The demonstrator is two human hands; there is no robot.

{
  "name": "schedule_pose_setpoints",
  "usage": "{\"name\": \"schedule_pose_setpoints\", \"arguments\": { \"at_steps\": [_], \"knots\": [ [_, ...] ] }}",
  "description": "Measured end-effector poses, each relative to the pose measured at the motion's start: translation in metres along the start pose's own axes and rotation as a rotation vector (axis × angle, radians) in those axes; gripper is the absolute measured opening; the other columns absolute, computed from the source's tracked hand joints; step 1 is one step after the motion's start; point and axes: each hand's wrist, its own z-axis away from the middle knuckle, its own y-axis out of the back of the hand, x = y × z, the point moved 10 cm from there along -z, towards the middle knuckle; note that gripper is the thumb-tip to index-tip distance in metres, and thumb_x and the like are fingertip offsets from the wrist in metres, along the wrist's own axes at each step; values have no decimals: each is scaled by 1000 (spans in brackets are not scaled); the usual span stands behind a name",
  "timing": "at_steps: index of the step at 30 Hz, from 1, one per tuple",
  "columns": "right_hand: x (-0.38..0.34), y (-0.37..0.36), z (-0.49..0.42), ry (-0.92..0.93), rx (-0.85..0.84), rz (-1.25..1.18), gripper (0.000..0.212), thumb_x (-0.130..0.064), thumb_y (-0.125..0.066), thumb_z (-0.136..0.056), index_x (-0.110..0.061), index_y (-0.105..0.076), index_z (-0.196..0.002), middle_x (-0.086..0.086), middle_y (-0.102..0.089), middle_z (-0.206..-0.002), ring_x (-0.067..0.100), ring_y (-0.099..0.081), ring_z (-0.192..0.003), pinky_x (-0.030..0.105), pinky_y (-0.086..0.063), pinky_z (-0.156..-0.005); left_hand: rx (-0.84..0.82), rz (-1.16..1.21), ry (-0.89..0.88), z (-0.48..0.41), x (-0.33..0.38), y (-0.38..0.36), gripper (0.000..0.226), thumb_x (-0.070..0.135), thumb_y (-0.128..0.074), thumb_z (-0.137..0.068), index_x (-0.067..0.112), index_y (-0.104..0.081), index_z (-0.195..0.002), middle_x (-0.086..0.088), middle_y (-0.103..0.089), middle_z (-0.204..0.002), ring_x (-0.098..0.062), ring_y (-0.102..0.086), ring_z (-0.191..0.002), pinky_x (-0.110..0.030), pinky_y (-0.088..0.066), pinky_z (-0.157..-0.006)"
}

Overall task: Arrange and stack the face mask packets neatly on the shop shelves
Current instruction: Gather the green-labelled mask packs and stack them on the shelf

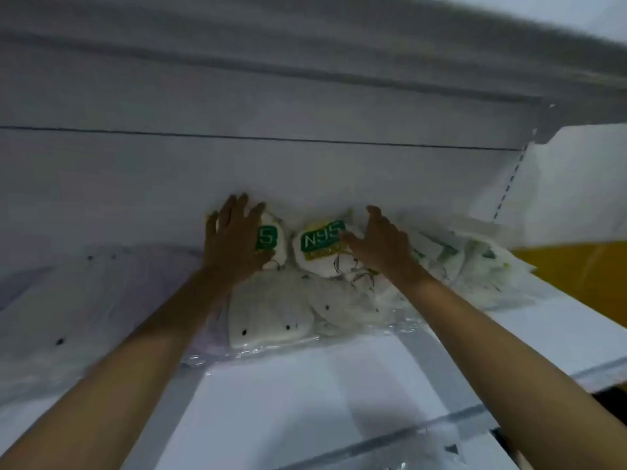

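Both arms reach to the back of a white shelf, where the left hand lies with fingers spread on one N95 mask packet and the right hand, fingers relaxed, presses a second packet beside it, atop clear-wrapped masks.

Glossy clear plastic packets, matt white shelf
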Motion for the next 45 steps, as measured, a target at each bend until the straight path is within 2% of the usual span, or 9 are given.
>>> {"name": "schedule_pose_setpoints", "arguments": {
  "at_steps": [4, 19, 22, 25, 28, 34, 36, 40, 45],
  "knots": [
    [4, -30, -20, 9, -130, 260, 87, -68, -45, -88, -11, -19, -149, 14, -46, -144, 31, -41, -134, 56, -8, -116, -5, -27, -5, -12, -11, 7, 105, 43, -85, -66, 16, -29, -150, -14, -25, -156, -37, -33, -136, -51, -32, -105],
    [-47, -52, -19, 213, -355, -654, 40, -18, -74, -83, -10, -60, -120, 6, -65, -115, 25, -62, -105, 41, -50, -96, -42, -388, 22, 4, -15, 49, 49, 46, -72, -77, 24, -65, -119, -1, -45, -145, -28, -31, -136, -40, -14, -107],
    [-44, -17, -28, 252, -176, -744, 43, -14, -69, -87, -8, -55, -128, 11, -62, -125, 26, -58, -115, 32, -46, -97, -30, -236, 78, 12, -12, 79, 51, 41, -73, -79, 20, -59, -124, -3, -41, -149, -27, -24, -143, -46, 4, -115],
    [-46, 10, -25, 316, -102, -831, 41, -12, -66, -89, -12, -54, -129, 6, -61, -124, 24, -57, -117, 35, -45, -101, -143, 0, 81, 23, 6, 94, 49, 60, -56, -71, 28, -55, -108, 4, -65, -104, -22, -61, -104, -37, -36, -101],
    [-71, 14, 6, 432, -229, -874, 26, -15, -62, -93, -21, -56, -117, -4, -63, -111, 18, -59, -109, 34, -48, -99, -190, 144, 68, 40, 34, 99, 44, 58, -62, -70, 31, -55, -105, 9, -66, -92, -16, -66, -83, -19, -45, -66],
    [-94, -16, 76, 545, -517, -847, 27, -40, -54, -92, -22, -51, -112, 2, -62, -116, 6, -59, -98, 3, -40, -73, -125, 239, 201, 69, 48, 116, 40, 39, -83, -69, 33, -60, -101, 18, -66, -90, -9, -64, -84, -33, -52, -76],
    [-95, -21, 96, 576, -592, -905, 67, -54, -78, -62, -30, -53, -119, -12, -62, -121, -8, -58, -104, 7, -45, -84, -72, 300, 272, 86, 40, 118, 48, 41, -87, -61, 32, -61, -100, 14, -68, -93, -10, -65, -86, -39, -54, -78],
    [-96, -29, 107, 514, -504, -1065, 35, -19, -82, -74, -25, -65, -103, -10, -72, -98, -5, -67, -88, 21, -56, -81, 212, 280, 347, 128, 27, 132, 83, 64, -76, -48, 37, -51, -122, 15, -53, -120, -8, -52, -109, -30, -48, -90],
    [-116, -45, 138, 397, -728, -1324, 30, -11, -77, -75, -14, -66, -102, 6, -76, -91, 25, -73, -82, 42, -60, -74, 227, 1264, 745, 185, -3, 90, 108, 48, -95, -34, 18, -48, -126, -15, -63, -122, -26, -69, -97, -34, -59, -73]
  ]
}}
